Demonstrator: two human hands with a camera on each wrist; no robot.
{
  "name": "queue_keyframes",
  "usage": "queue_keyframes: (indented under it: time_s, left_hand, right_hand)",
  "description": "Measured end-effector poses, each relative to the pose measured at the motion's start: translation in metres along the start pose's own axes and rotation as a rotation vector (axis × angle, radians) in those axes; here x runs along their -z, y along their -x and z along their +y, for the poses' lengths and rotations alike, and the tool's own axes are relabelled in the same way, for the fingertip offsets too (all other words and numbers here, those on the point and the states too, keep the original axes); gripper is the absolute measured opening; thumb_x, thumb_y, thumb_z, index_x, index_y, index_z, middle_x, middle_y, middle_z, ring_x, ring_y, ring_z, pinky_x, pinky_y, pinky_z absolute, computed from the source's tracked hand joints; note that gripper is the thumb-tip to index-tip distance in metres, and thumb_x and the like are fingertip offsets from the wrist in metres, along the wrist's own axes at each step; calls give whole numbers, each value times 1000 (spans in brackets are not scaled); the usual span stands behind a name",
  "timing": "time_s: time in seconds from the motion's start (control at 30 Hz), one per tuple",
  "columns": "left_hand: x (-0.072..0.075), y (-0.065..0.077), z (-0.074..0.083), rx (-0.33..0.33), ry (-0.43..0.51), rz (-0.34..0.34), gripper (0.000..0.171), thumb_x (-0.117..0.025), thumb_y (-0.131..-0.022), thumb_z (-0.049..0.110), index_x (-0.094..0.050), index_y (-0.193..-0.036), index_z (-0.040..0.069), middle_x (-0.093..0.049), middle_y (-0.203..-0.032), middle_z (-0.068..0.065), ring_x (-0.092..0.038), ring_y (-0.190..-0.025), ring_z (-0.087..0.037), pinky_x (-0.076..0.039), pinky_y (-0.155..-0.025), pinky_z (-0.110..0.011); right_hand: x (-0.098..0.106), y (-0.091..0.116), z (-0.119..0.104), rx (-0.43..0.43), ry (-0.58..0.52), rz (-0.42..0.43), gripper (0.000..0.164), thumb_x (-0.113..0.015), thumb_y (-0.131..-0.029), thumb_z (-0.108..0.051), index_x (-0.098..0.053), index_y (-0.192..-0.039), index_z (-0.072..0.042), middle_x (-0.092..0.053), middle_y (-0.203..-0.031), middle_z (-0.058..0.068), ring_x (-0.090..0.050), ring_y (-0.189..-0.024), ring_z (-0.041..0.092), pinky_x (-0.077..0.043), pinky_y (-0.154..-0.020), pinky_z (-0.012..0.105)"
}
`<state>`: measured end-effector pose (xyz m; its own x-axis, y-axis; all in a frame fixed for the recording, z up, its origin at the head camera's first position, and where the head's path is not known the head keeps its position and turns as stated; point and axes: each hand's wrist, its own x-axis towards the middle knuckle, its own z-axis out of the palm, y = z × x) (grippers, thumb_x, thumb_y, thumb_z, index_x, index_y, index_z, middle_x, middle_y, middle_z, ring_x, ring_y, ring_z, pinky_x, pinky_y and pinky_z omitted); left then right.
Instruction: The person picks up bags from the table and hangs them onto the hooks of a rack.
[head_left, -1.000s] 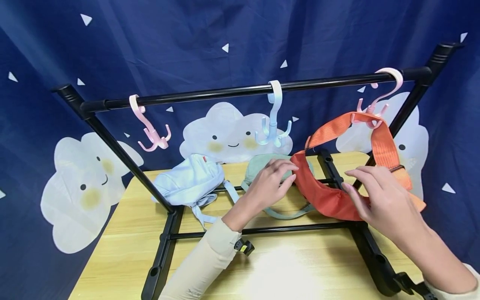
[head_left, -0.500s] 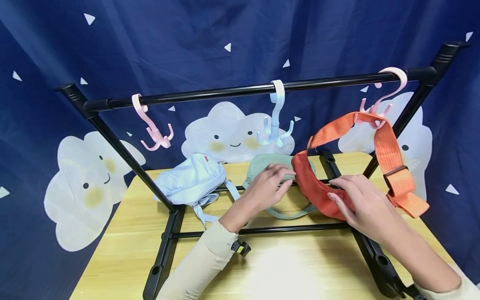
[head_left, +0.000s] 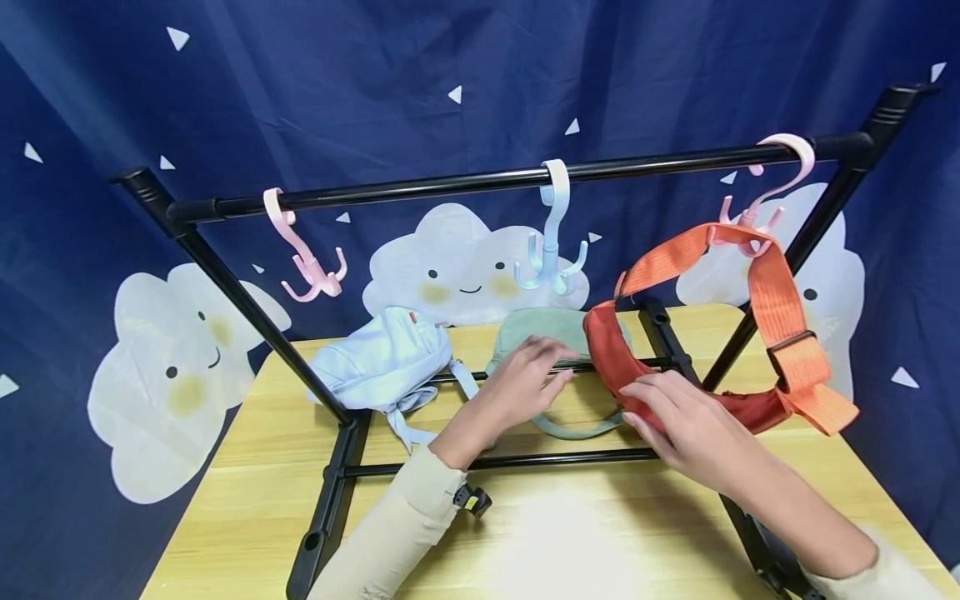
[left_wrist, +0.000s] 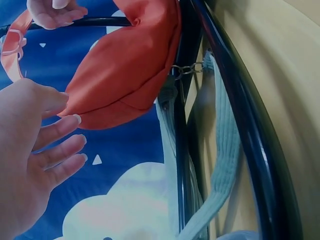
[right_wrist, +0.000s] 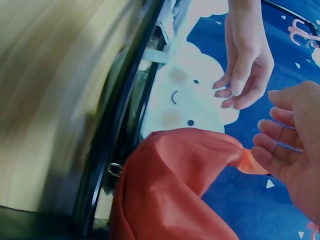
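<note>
A red waist bag (head_left: 611,346) hangs by its orange strap (head_left: 776,287) from the pink hook (head_left: 787,179) at the right of the rack. My right hand (head_left: 693,429) is in front of the bag's lower part, fingers loosely bent and holding nothing. Left of the bag, my left hand (head_left: 521,383) hovers with relaxed fingers. In the left wrist view its fingertips overlap the end of the red bag (left_wrist: 127,70). Behind that hand, a green bag (head_left: 532,325) lies on the table, partly hidden. In the right wrist view both hands appear beyond the bag (right_wrist: 170,180).
The black rack's top bar (head_left: 450,181) also carries a pink hook (head_left: 311,267) at left and a blue hook (head_left: 551,242) in the middle. A light blue backpack (head_left: 382,358) rests on the wooden table (head_left: 225,500). A dark blue cloud-print curtain (head_left: 337,75) hangs behind.
My right hand has moved left and slightly down across the front of the red bag. The left hand has drifted slightly left and down, and the strap's lower end has swung a little.
</note>
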<state>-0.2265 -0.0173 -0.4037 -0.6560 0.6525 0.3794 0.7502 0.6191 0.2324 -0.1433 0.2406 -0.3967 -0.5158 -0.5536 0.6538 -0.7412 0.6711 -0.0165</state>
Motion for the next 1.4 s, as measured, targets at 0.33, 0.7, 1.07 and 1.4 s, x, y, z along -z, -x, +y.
queue_keyframes:
  time_s: [0.33,0.7,1.07,1.4]
  left_hand:
    - [-6,8,-7,13,-19,-45,31,-62,-105,27,-68,-133,16,-68,-138,-4,-61,-132,-23,-53,-111,-37]
    - [-13,13,-16,37,-77,-195,33,-62,-105,29,-67,-135,16,-66,-141,-3,-60,-134,-24,-52,-112,-37]
    - [-20,17,-21,57,-133,-287,32,-66,-103,29,-68,-134,20,-68,-138,0,-60,-131,-23,-51,-111,-33]
    - [-32,20,-26,74,-145,-338,33,-69,-101,30,-69,-133,20,-68,-138,1,-60,-130,-21,-53,-108,-32]
  right_hand:
    - [-20,4,0,7,-40,-76,34,-51,-109,-37,-67,-115,-9,-68,-106,0,-65,-97,12,-60,-80,36]
    - [-42,11,1,66,-96,-125,40,-39,-111,-38,-67,-111,-9,-67,-103,-4,-64,-93,8,-58,-76,25]
    - [-57,11,0,51,-69,-232,35,-88,-77,-3,-70,-106,-10,-68,-99,-2,-65,-91,11,-60,-75,26]
    - [-67,11,-2,17,-41,-325,25,-83,-84,-4,-72,-106,-6,-68,-98,2,-66,-91,15,-61,-77,28]
